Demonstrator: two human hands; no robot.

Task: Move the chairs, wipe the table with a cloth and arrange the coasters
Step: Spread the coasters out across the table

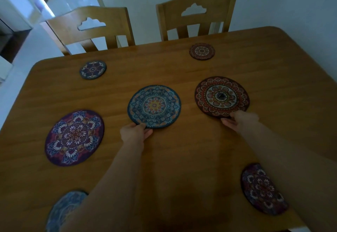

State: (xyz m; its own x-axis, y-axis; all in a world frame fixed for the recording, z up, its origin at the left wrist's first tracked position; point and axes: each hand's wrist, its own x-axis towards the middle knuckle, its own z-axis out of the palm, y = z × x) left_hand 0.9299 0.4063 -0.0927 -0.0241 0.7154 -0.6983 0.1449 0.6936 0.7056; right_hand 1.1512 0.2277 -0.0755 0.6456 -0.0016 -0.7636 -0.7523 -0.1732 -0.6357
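Left hand is pinching the round blue patterned coaster; right hand is pinching the round red patterned coaster right of it.

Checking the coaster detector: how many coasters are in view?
7: small far-left coaster, small far-right coaster, purple coaster mid-left, blue coaster centre, red coaster mid-right, near-left coaster and near-right coaster, both partly hidden. Others may lie out of frame.
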